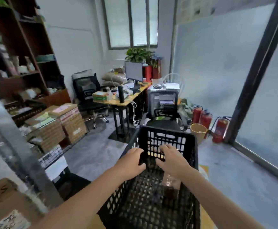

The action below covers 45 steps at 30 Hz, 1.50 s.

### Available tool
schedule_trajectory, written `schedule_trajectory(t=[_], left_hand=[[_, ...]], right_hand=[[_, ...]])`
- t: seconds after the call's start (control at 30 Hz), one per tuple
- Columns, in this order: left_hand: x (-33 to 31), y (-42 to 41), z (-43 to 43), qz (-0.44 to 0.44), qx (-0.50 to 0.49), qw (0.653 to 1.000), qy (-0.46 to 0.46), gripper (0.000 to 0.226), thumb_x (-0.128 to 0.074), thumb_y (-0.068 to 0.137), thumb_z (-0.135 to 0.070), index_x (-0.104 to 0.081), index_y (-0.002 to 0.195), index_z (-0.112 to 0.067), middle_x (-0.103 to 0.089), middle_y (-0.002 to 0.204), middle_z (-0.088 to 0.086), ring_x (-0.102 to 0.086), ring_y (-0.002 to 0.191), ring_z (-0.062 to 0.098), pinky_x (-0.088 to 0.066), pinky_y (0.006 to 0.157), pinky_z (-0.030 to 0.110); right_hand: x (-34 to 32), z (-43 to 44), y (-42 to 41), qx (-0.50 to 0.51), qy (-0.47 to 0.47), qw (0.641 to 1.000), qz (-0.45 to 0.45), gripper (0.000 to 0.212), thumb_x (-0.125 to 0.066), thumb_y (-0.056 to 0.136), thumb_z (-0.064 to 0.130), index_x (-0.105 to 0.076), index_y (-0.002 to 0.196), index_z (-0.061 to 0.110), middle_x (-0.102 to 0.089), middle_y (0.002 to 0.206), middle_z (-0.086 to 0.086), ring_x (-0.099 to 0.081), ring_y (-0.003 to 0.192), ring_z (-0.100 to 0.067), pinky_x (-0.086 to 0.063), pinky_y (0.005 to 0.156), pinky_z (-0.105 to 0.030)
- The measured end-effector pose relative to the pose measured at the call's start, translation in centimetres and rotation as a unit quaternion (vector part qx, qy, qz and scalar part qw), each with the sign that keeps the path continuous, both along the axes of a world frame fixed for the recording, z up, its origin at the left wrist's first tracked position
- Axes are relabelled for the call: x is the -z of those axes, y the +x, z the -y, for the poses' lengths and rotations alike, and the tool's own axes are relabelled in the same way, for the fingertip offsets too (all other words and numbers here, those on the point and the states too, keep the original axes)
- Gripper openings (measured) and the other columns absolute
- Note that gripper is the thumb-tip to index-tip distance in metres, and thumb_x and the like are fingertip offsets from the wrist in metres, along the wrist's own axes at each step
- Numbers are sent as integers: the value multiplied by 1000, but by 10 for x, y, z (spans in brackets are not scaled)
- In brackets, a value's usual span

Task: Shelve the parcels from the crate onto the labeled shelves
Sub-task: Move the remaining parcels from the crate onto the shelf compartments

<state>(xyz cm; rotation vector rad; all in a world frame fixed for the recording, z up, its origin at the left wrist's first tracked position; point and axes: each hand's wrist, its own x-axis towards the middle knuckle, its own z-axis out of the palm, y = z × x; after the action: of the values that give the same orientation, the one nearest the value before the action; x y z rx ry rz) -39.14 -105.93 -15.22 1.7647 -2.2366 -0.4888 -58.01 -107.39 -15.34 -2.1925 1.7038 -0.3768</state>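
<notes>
Both hands are on a black crate (144, 205) low and right of centre in a cluttered storeroom: left hand (131, 162) and right hand (171, 161) each have fingers curled over what appears to be its near rim. A pale wrapped parcel (170, 180) shows dimly through the mesh, and the rest of the load is too blurred to make out. Shelves (27, 52) stand at the far left, beyond stacked boxes (72, 123). This looks like the carrying stage. The next move likely calls for setting the crate down by the shelves and freeing a hand to lift a parcel.

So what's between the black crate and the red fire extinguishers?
A tan waste bin stands between the crate and the fire extinguishers, seen in the head view.
</notes>
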Motion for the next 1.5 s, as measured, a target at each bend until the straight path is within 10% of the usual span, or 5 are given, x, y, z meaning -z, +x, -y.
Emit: schedule_trajectory(t=[0.77,1.03,1.17,1.37,1.5], left_hand=[[177,-117,97,-97,-103,955,260,67,-66,80,-49,-48,126,-3,-54,126,12,-53,116,28,-48,94,37],[206,-116,115,-221,-162,913,301,34,-65,84,-40,-55,110,-21,-64,95,-7,-57,78,4,-43,54,11],[210,-120,126,-276,-183,891,310,45,-67,77,-46,-60,108,-14,-69,102,3,-63,87,13,-53,76,30],[206,-117,125,-282,-231,890,275,75,-80,72,-40,-39,126,-7,-60,102,-1,-60,88,10,-48,66,16],[185,-101,120,-325,-263,875,244,70,-84,62,-47,-55,114,-11,-65,95,-7,-62,81,7,-47,60,17]], right_hand=[[136,89,-35,209,350,913,0,59,-51,100,17,-28,152,0,-34,153,-21,-39,138,-36,-39,112,-41],[155,112,-30,283,374,873,132,43,-60,95,29,-54,131,7,-63,121,-12,-63,103,-24,-53,83,-29],[153,121,-25,404,356,800,265,48,-54,99,19,-35,140,5,-52,89,-7,-53,79,-20,-46,76,-28],[146,123,-18,377,343,825,245,70,-61,94,35,-24,145,4,-52,133,-17,-57,115,-33,-49,84,-37],[137,116,-18,319,301,855,276,39,-47,99,19,-43,136,8,-58,106,-5,-55,83,-19,-49,68,-34]])
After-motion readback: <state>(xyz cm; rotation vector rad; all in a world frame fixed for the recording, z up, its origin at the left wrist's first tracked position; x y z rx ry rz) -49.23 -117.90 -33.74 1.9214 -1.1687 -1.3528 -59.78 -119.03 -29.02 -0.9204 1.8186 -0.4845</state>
